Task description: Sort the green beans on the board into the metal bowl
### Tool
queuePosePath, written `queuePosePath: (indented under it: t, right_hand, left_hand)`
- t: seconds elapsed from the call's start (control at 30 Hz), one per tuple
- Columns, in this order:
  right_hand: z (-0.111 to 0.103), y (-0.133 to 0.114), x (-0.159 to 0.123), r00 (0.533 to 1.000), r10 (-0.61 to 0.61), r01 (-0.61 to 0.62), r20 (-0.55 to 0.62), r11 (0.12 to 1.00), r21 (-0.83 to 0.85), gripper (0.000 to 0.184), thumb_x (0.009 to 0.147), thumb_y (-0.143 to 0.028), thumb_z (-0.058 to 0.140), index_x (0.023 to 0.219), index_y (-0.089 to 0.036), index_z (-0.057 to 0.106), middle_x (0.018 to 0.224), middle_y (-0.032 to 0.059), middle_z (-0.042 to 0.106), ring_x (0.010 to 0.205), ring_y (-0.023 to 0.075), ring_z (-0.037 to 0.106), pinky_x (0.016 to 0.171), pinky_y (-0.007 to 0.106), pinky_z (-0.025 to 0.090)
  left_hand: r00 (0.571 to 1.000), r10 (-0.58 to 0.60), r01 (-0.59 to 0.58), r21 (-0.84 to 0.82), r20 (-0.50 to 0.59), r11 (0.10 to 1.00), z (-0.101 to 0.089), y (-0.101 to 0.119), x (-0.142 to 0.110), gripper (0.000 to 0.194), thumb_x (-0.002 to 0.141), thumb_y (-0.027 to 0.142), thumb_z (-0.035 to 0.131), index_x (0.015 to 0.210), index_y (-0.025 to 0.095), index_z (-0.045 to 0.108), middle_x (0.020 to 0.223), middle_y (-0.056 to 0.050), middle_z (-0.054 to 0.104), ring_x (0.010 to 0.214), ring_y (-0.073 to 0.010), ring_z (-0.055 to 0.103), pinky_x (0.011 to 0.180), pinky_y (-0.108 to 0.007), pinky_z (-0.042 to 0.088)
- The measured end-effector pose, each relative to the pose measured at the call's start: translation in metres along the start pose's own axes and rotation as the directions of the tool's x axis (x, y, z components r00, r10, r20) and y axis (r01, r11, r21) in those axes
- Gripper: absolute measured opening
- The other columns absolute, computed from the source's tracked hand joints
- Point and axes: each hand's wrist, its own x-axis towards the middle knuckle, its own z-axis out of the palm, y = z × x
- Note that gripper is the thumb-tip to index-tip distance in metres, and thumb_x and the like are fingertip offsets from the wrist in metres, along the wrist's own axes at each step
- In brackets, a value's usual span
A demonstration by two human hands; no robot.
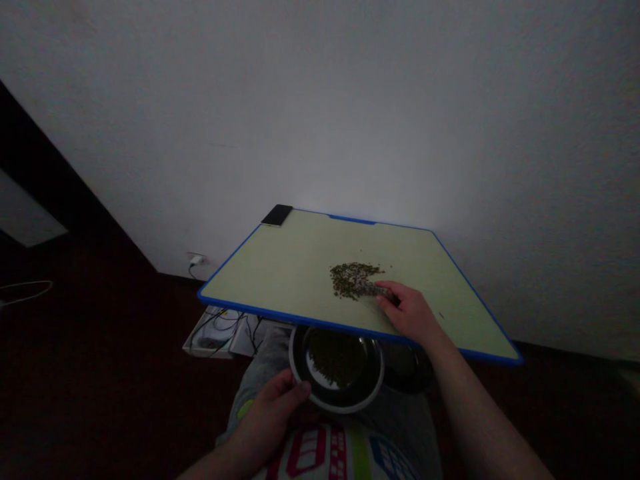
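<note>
My left hand (277,407) is closed on the near-left rim of a round metal bowl (345,404), thumb over the edge. Inside the bowl lie small dark green grains (336,357), bean-like in look. On the pale tabletop a loose patch of similar grains (350,275) is spread out. My right hand (404,308) pinches a small greyish brush-like tool (369,288), whose far end touches the right side of the patch. The dim light hides the tool's exact kind.
The pale table (280,267) has a raised blue edge and stands against the wall. A dark tablet or phone (277,215) lies at its far left corner. Below are a white box with cables (213,333) and a dark round container (407,368). A plug (197,260) sits in the wall.
</note>
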Motion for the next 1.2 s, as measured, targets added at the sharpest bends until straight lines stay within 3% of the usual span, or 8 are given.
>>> queuePosePath:
  t: [1.2]
  right_hand:
    - [0.0012,-0.0019,0.0022,0.998,-0.052,0.051,0.029,0.998,0.029,0.038,0.085,-0.031,0.053,0.116,-0.016,0.069,0.064,0.0006,0.062,0.055,0.0147,0.051,0.058,0.029,0.042]
  left_hand:
    - [1.000,-0.015,0.014,-0.015,-0.009,1.000,0.0014,-0.0010,0.0002,0.042,0.044,0.044,0.092,0.072,0.019,0.074,0.069,-0.001,0.079,0.061,-0.0179,0.072,0.058,-0.026,0.058]
